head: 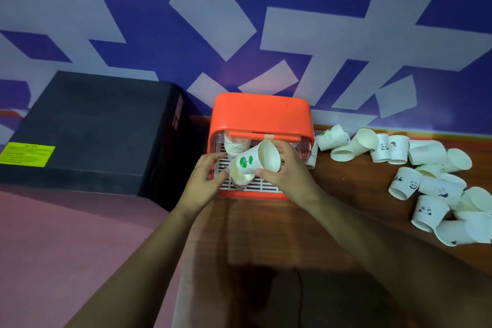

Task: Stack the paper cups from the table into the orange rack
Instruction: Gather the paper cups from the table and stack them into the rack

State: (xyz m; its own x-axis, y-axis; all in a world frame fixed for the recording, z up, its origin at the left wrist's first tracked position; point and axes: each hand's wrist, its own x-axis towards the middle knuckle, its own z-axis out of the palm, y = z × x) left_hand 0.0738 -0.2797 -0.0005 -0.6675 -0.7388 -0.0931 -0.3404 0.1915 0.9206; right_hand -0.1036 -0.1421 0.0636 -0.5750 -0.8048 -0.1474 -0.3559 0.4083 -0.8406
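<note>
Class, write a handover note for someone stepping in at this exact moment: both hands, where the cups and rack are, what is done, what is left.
Right hand: grips a green-printed cup, tilted, its base toward the front stack.
Left hand: fingers fairly straight, at the front stack; it seems to steady it.
Orange rack: on the table by the wall, with a second stack at its back left.
Done: two stacks started in the rack.
Left: nest the held cup, then move the many loose cups lying on the table to the right.
</note>
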